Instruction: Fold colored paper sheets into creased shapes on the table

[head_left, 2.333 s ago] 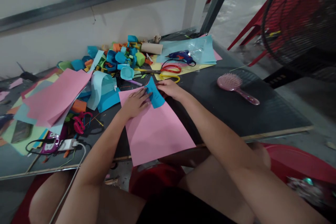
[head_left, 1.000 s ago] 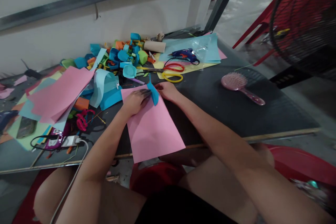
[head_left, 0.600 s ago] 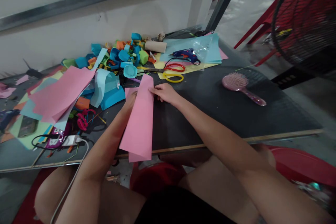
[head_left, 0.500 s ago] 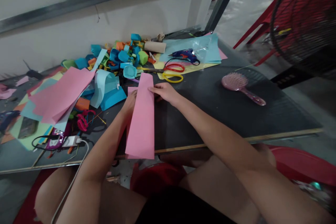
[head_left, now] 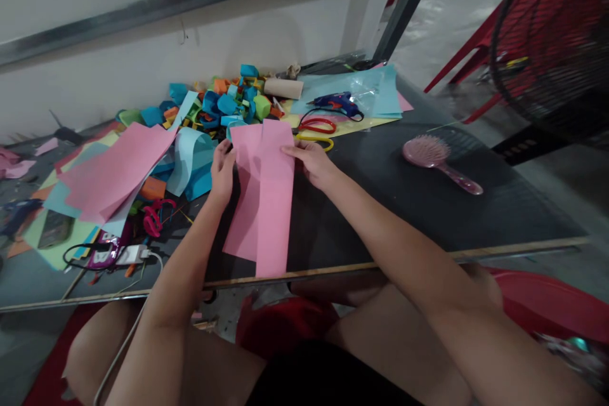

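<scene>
Pinching a folded pink sheet with right hand at near edge of worktop; holding left hand apart, by its left side, possibly touching. Seemingly mid-fold; likely needing edges aligned.

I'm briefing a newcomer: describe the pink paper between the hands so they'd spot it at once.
On the dark table, find the left hand and right hand. The held pink sheet runs from between them toward the viewer. Unlike the loose pink sheet on the left paper pile, it has a long overlapping band at right.
</scene>
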Available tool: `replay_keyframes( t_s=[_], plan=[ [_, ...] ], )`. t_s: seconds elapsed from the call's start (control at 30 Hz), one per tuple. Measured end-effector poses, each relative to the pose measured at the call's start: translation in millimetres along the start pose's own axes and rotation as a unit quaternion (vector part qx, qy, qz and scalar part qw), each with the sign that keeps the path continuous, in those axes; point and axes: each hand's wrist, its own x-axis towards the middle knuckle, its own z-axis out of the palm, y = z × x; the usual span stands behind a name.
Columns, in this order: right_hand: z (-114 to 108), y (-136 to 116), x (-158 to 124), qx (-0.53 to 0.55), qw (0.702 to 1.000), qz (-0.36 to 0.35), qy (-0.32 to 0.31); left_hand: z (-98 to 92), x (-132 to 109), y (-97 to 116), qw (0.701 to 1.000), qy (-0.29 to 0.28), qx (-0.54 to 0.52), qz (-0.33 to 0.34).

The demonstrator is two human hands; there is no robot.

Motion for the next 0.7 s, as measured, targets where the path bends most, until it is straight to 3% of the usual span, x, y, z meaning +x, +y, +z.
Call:
replay_keyframes(
  t_s=[0.13,0.23,0.37,0.47,0.53,0.6,0.7],
  plan=[
    [-3,4,7,0.007,0.998,-0.034,0.058,-6.2,13,-11,0.995,-0.073,-0.07,-0.025],
    [-2,3,9,0.05,0.991,-0.056,0.109,-20.1,16,0,0.996,-0.047,-0.063,0.031],
    [1,1,7,0.104,0.972,-0.09,0.189,-49.8,13,42,0.988,0.002,-0.021,0.15],
    [1,1,7,0.109,0.96,-0.132,0.224,-59.2,8,89,0.966,-0.057,0.097,0.231],
    [-1,2,7,0.09,0.951,-0.168,0.244,-48.0,2,118,0.943,-0.086,0.198,0.252],
    [-3,5,7,0.053,0.943,-0.204,0.257,-22.9,-6,139,0.921,-0.123,0.273,0.251],
    [-1,9,6,0.015,0.937,-0.249,0.245,23.2,-17,150,0.885,-0.181,0.335,0.269]
  ],
)
